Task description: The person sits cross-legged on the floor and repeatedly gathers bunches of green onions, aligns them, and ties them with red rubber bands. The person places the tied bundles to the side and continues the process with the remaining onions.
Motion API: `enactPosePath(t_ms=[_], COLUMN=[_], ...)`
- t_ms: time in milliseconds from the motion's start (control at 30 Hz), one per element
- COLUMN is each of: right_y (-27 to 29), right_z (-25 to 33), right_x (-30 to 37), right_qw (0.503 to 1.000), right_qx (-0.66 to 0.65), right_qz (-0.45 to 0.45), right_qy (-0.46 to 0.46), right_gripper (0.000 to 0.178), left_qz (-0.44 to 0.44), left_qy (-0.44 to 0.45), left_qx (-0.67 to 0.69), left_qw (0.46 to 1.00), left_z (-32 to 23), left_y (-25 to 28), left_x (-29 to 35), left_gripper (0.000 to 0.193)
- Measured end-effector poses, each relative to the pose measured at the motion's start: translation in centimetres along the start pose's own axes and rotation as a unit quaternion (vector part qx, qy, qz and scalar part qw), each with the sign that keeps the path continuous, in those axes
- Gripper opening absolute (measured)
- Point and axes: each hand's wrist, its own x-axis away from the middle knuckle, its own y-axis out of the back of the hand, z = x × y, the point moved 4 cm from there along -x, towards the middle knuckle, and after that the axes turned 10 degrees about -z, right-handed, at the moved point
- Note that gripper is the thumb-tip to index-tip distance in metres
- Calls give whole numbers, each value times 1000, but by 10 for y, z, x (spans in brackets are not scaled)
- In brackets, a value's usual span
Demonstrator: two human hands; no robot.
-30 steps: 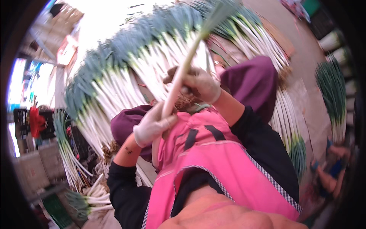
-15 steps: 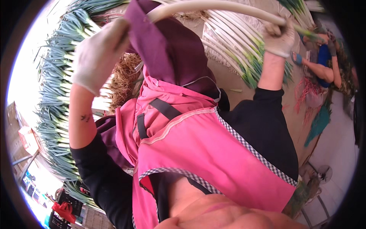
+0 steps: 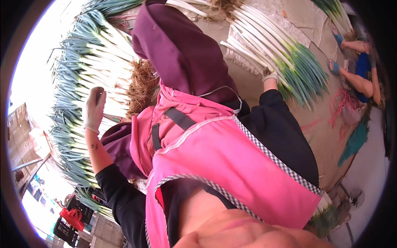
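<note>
At the near edge of a row of long green onions (image 3: 264, 37), my gloved right hand (image 3: 270, 76) is closed around the stalk of one green onion (image 3: 242, 56). Its white end points up and left; the fingers are partly hidden. My gloved left hand (image 3: 94, 109) is raised over a large pile of green onions (image 3: 68, 107) on the left, dark fingertips stretched out, nothing seen in it. Brown roots (image 3: 140, 84) of that pile face my knee. Whether the left fingers touch the stalks I cannot tell.
A person's legs and blue sandals (image 3: 335, 67) are at the far right, by pink ties (image 3: 341, 103) and a teal cloth (image 3: 353, 138). Black crates (image 3: 66, 231) with a red bag (image 3: 72, 218) stand lower left. More green onions (image 3: 333, 14) lie upper right.
The green onion I held across in front of me is down along the row's near edge. My left hand has let go and moved down; my right hand has come down and inward.
</note>
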Motion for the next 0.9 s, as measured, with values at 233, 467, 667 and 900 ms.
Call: enactPosePath(t_ms=[233,467,667,900], right_y=[-131,-153,-117,-38], right_z=[-19,-75,-294,-494], right_x=[139,568,662,533], right_qw=[898,629,364,86], right_qx=[275,195,395,598], right_qz=[295,683,813,622], right_qy=[179,315,225,499], right_gripper=[25,22,23,33], left_qz=[-81,-214,-206,-123], left_qy=[32,150,136,199], left_qx=[85,267,-85,-173], left_qw=[993,928,965,957], left_z=[83,134,150,192], left_y=[36,70,69,67], left_x=[37,49,71,104], left_gripper=[21,22,29,32])
